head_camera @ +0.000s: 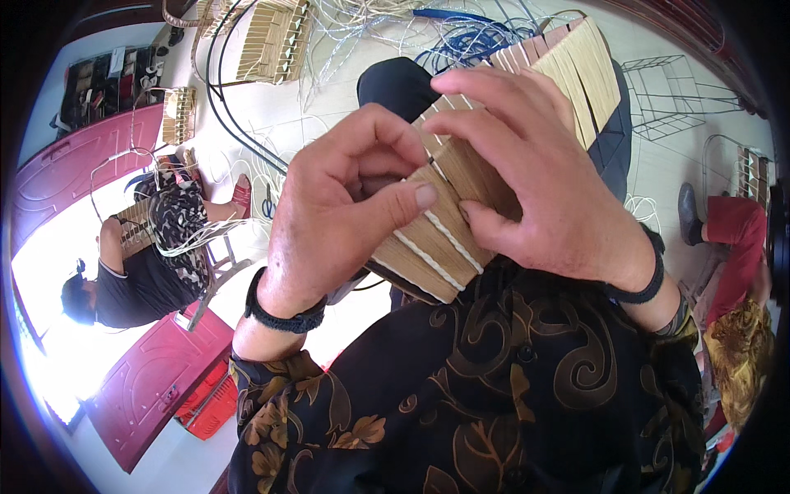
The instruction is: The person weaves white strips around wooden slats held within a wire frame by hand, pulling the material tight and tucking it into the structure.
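A tan basket (453,176) of flat strips lies across my lap, with white twisted cords (453,241) laid over its near panel. Its far end (580,74) is paler and has a dark slit. My left hand (352,197) is curled at the panel's left edge, its thumb on the strips and its index fingertip beside a small dark gap. Whether a cord is between those fingers is hidden. My right hand (537,167) spans the panel, thumb pressed on the near side and fingers bent over the top. Black bands circle both wrists.
Blue and clear strands (469,46) lie tangled on the tiled floor beyond my knees. A wire frame (663,96) is at right. Another basket (274,43) stands at the upper left. A seated person (148,265) works at left; another person's red-trousered leg (734,247) shows at right.
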A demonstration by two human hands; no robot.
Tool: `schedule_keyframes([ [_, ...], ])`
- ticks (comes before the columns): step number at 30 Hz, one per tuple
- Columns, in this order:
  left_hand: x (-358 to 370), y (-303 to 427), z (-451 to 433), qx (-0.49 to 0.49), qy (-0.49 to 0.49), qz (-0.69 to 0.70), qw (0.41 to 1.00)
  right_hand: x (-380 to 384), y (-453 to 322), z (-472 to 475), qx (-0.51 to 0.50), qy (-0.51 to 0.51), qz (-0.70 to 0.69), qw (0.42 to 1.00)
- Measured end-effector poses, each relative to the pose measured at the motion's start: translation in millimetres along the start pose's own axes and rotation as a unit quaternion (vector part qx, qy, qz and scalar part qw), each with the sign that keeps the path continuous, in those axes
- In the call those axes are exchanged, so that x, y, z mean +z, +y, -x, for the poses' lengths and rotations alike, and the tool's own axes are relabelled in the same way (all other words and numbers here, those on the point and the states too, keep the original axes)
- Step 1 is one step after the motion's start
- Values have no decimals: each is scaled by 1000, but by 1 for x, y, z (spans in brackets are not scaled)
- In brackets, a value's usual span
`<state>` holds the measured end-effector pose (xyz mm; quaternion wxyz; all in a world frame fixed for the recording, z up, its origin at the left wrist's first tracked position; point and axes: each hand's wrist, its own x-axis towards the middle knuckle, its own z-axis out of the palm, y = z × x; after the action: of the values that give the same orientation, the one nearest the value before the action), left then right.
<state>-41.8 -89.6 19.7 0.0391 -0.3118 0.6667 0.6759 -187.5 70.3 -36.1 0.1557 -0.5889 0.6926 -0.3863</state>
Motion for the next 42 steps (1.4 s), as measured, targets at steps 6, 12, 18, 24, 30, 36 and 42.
schedule_keyframes([
  [6,1,-6,1,27,-8,-18,999,3,-16,32,53,-5,20,998],
  [12,6,-9,4,25,0,-29,999,-1,-22,55,90,4,-9,996],
  [18,8,-11,4,40,2,-32,999,1,-22,66,108,22,-42,993],
  [24,6,-14,5,64,3,-15,998,6,-17,72,92,23,-30,995],
  [30,7,-14,4,57,4,16,998,7,-11,74,82,21,-31,996],
  [36,10,-14,5,49,14,17,999,6,-6,77,76,15,-28,997],
  [42,9,-13,4,48,17,5,999,6,-2,77,66,13,-17,998],
])
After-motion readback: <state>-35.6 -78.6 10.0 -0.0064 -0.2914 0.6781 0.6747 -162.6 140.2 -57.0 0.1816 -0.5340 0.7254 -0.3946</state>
